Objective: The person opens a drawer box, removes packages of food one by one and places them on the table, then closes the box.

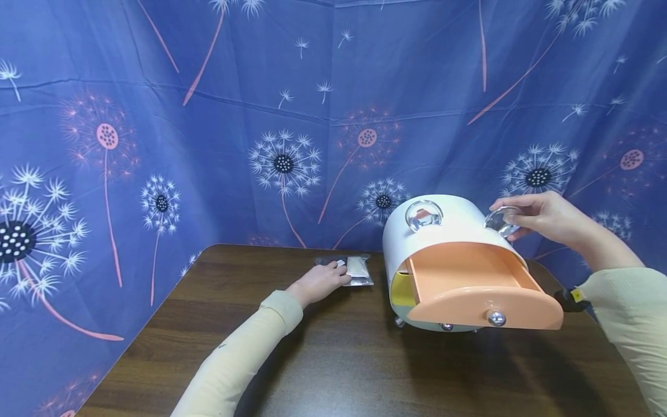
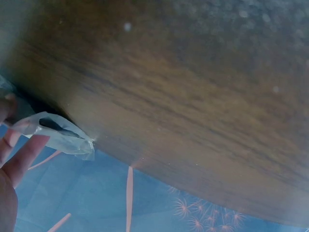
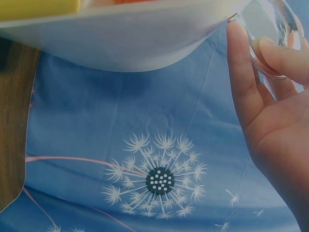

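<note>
Right hand [image 1: 554, 219] pinches a shiny disc [image 1: 497, 220] at upper right of box [image 1: 461, 223], seemingly adjusting it; left hand [image 1: 322, 281], fingers curled, grips packet [image 1: 358, 267] left of box; steady alignment likely next

The left wrist view's edge cuts off the left hand [image 2: 14, 170] and bag [image 2: 72, 142]

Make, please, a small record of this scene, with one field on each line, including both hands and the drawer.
left hand: grips plastic packaging near the table's far edge
right hand: pinches a shiny round disc beside the white casing; whether it is attached, cannot tell
second disc: on top of the casing, untouched
drawer: orange, pulled out, with a silver knob
table: brown, wood-grained
backdrop: blue cloth with dandelion print
</note>
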Demonstrator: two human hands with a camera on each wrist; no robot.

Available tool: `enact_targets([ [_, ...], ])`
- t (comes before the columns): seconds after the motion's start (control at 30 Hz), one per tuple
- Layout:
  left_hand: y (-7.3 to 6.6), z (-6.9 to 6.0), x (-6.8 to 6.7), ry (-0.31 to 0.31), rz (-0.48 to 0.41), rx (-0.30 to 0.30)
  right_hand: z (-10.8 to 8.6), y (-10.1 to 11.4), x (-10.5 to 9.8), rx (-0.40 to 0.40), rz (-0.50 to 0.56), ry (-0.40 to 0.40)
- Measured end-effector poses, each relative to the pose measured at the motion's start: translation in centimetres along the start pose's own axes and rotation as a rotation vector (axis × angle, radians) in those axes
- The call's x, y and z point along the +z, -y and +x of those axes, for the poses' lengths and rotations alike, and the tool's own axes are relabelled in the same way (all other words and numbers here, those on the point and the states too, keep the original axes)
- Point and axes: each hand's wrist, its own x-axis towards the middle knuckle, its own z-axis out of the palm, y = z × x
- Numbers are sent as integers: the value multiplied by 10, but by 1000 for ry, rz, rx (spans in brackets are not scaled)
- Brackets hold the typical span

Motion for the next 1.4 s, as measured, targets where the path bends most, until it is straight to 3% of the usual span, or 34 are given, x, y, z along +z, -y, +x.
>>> enact_targets([
  [0.13,1,-2,1,23,-24,9,0,0,0,2,-11,0],
  [0.3,1,-7,1,-3,-60,28,0,1,-1,2,-19,4],
  [0.57,1,-15,0,-61,27,39,0,2,0,12,-21,9],
  [0.73,2,-18,-6,-88,24,-4,0,1,1,5,-31,-3],
  [1.03,-2,-17,-22,-30,-55,-183,0,-1,1,-9,-62,-16],
  [1.4,-9,-17,-52,-117,-46,-145,0,1,1,3,-41,-3],
])
